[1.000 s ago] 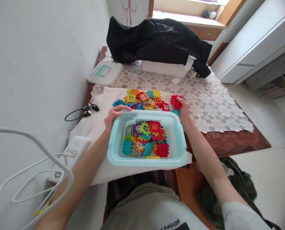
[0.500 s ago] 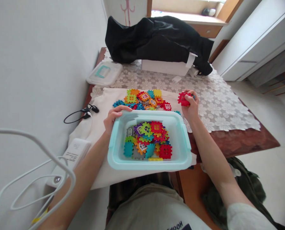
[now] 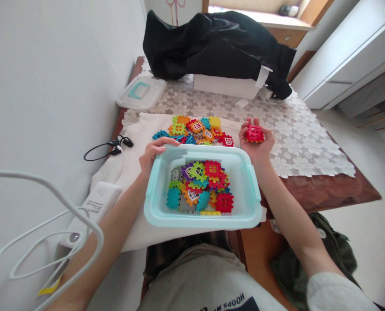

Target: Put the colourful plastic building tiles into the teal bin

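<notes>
My left hand [image 3: 153,155] grips the far left corner of a light-blue plastic bin [image 3: 247,211], fingers over its rim. Inside the bin lies a heap of notched plastic building blocks [image 3: 199,183] in red, green, teal, purple and orange, some with window shapes. To the right, just beyond the bin's far right corner, my right hand [image 3: 259,147] is turned palm up. Its curled fingers cradle a red building block [image 3: 254,134], with an orange edge showing beneath it. A second pile of building blocks [image 3: 197,128] lies behind the bin on a pale cloth.
At the back, black fabric [image 3: 212,47] covers a white box [image 3: 225,85]. A clear lid with a teal handle [image 3: 142,92] lies back left. Black earphones [image 3: 115,146], a white power strip [image 3: 98,198] and a looping white cable [image 3: 50,190] are at left.
My right hand has turned palm up, and the red block now rests on the palm and fingers rather than under my thumb. My left hand keeps its hold on the bin.
</notes>
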{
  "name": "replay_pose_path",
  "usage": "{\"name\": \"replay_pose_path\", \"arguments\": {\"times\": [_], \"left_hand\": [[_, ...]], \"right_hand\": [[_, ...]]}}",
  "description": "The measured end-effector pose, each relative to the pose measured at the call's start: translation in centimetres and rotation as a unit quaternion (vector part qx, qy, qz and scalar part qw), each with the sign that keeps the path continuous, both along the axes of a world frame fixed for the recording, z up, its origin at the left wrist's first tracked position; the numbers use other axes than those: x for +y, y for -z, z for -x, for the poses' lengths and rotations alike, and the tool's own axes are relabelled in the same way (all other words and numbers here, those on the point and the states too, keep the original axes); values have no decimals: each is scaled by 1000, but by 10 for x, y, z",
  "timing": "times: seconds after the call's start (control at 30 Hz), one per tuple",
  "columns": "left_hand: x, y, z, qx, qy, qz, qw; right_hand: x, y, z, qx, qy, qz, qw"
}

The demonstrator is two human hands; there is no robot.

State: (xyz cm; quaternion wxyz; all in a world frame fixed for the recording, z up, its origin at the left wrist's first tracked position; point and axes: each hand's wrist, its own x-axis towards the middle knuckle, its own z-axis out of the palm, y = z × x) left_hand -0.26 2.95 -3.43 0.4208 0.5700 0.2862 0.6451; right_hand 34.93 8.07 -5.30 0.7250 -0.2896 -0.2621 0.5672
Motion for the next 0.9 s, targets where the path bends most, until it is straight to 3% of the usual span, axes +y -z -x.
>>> {"name": "replay_pose_path", "arguments": {"times": [0.13,0.3,0.47,0.6,0.67,0.8,0.87,0.9], "left_hand": [[-1,-1,0,6,-6,11,1000],[1,4,3,-10,13,-16,1000],[1,5,2,-21,12,-20,1000],[-4,0,-1,-3,-17,18,1000],[-4,0,-1,7,-31,16,999],[1,7,4,-2,-17,-53,998],[3,12,7,-3,-2,-52,999],[3,14,8,3,2,-29,1000]], "right_hand": [[-4,-13,3,-71,-38,-10,997],[-25,-43,18,-219,-28,-106,970],[-51,-68,27,-339,-66,-210,915],[-61,-84,28,-456,-208,-189,845],[-61,-84,28,-460,-219,-175,843],[-46,-65,20,-388,-46,-117,913],[-34,-50,9,-413,-25,-93,906],[-28,-43,3,-464,-32,-89,881]]}}
